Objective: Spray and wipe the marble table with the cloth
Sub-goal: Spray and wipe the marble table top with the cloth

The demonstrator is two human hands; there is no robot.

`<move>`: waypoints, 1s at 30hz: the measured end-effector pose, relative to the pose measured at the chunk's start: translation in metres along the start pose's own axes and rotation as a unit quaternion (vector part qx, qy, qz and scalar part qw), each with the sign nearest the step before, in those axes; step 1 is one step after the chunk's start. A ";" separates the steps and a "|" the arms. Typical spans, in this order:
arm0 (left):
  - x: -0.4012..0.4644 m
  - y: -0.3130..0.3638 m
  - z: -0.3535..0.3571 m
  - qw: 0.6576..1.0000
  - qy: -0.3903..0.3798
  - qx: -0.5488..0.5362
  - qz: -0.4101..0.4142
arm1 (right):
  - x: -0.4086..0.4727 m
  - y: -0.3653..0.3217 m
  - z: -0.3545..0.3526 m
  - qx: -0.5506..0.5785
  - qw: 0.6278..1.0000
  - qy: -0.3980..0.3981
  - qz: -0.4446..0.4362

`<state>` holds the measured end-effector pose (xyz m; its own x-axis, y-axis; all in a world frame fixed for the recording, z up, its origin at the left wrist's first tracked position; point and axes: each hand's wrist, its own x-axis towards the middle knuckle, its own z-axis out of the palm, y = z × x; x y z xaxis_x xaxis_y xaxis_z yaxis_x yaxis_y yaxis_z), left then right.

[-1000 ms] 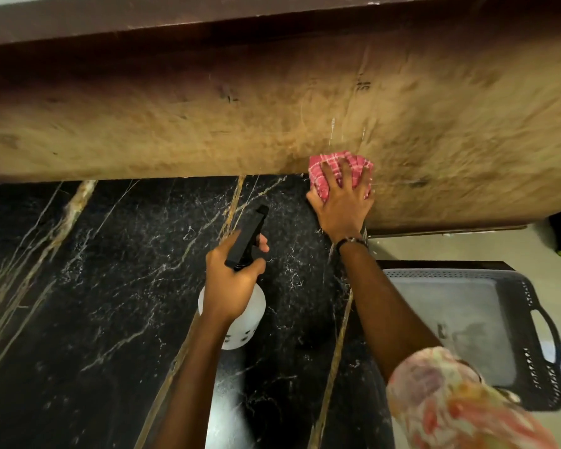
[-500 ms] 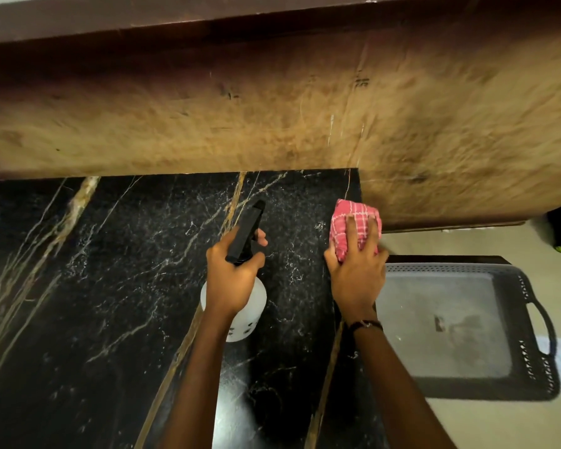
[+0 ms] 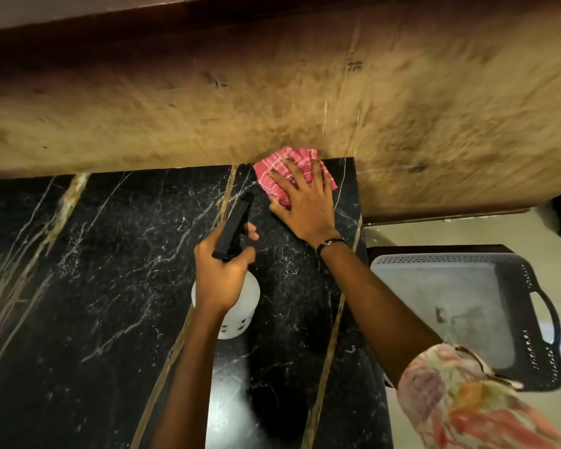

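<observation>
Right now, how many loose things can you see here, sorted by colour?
Pink: 1, the checked cloth under the right hand.
White with black: 1, the spray bottle in the left hand.
Dark grey: 1, the basket.
Total: 3

There is one view only, from a wide-angle camera worn on the person's head. It looks forward and steeply down onto the black marble table (image 3: 94, 270), close enough that both forearms reach up into the picture from its lower edge. The table fills the lower left and centre. Beyond the table's far edge the brown wall (image 3: 208, 108) crosses the upper part of the view, bowed by the lens. Past the table's right edge the view drops to the floor, where a dark plastic basket (image 3: 538, 322) stands just beside the table.
</observation>
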<state>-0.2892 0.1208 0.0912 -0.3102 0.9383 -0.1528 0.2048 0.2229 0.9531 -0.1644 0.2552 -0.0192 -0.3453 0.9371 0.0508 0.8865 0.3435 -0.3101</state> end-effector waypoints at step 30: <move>-0.272 -0.040 -0.018 0.988 -0.153 0.032 0.014 | -0.407 -0.067 -0.011 -0.046 0.950 0.066 0.302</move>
<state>-0.2299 -0.1487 0.0993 -0.0100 0.9780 -0.2085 0.2708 0.2034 0.9409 -0.0796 -0.1481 -0.0087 0.2719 0.9623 0.0095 0.9356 -0.2620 -0.2367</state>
